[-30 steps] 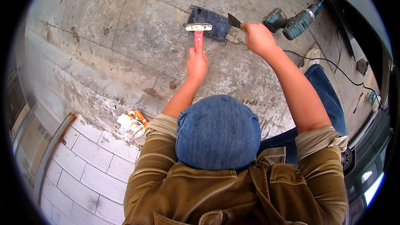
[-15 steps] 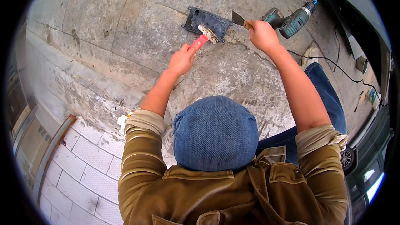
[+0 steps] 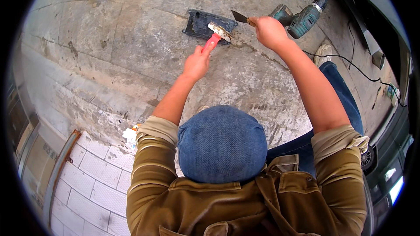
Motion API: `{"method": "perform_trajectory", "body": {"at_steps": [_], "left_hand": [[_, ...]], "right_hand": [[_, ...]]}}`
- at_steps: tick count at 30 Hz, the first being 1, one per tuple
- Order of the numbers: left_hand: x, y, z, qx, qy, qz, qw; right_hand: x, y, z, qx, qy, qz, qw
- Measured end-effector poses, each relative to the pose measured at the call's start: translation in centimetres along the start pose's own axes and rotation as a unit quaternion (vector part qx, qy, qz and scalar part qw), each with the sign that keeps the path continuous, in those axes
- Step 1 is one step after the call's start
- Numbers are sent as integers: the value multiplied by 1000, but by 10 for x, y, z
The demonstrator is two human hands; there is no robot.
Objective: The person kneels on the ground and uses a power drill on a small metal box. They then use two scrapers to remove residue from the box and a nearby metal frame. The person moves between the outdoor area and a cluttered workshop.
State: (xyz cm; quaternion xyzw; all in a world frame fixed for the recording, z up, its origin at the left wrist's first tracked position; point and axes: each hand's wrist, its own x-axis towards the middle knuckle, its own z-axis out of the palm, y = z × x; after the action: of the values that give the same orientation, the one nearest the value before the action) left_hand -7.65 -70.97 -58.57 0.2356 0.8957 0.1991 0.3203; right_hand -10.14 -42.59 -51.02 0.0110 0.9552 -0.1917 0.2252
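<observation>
My left hand [image 3: 196,64] is closed around the pinkish-red handle of a scraper [image 3: 212,43] with a wide, white, dirt-crusted head. That head is over the lower right part of a shallow black plastic tray [image 3: 199,22] on the ground; I cannot tell if they touch. To the right, my right hand [image 3: 270,32] grips the tan handle of a putty knife [image 3: 240,16]. Its dark blade points left, just above the tray's right end and apart from the scraper head. A green and black cordless drill [image 3: 305,21] lies just beyond my right hand.
Stained grey stone paving [image 3: 144,39] surrounds the tray. A black cable [image 3: 356,71] runs across the ground at right, near my shoe [image 3: 323,52]. White tiles [image 3: 94,177] and a rusty-edged metal rail [image 3: 61,166] are at lower left. A car wheel [image 3: 366,157] shows at right.
The whole view has shifted slightly, moving the tray and drill leftward in it. The scraper has moved right over the tray, and the putty knife blade has come closer to the scraper head.
</observation>
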Motion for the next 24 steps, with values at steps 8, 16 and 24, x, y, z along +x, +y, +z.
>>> {"method": "perform_trajectory", "body": {"at_steps": [8, 16, 24], "left_hand": [[18, -14, -24, 2, -7, 51, 999], [53, -18, -66, 54, -75, 100, 991], [73, -30, -72, 59, -46, 136, 988]], "right_hand": [[14, -11, 8, -105, -97, -83, 986], [12, -17, 15, -92, -54, -81, 991], [-3, -10, 17, -8, 20, 3, 1000]]}}
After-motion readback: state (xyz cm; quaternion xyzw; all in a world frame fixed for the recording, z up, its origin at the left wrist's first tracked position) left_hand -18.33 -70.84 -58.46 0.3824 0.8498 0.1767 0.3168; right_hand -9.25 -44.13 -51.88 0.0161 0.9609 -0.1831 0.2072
